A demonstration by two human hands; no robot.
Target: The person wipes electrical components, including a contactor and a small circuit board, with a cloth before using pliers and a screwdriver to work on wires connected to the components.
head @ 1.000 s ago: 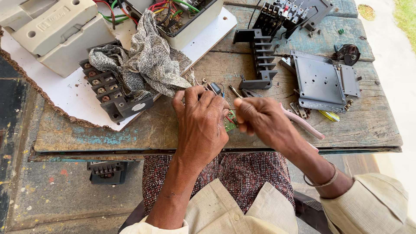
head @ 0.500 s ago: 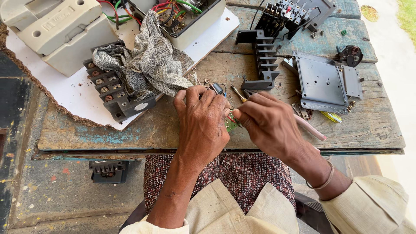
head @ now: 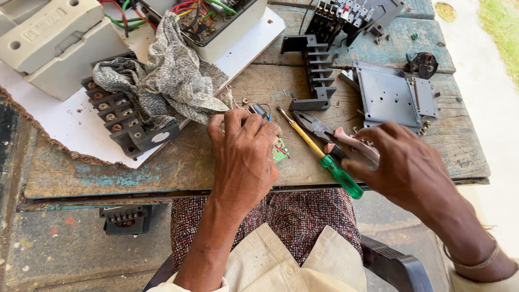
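On the wooden table (head: 162, 162), the left hand (head: 246, 154) curls closed over a small green circuit board (head: 280, 153); the right hand (head: 403, 165), fingers loosely open, reaches toward the pliers (head: 324, 131) beside the green-handled screwdriver (head: 324, 157), needing a firm grasp next.

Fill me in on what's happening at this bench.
A seated person works at a worn wooden table strewn with electrical parts. The left hand covers a small green circuit board. The right hand reaches over the pliers, beside a green-handled screwdriver. A crumpled rag lies over a black terminal block.
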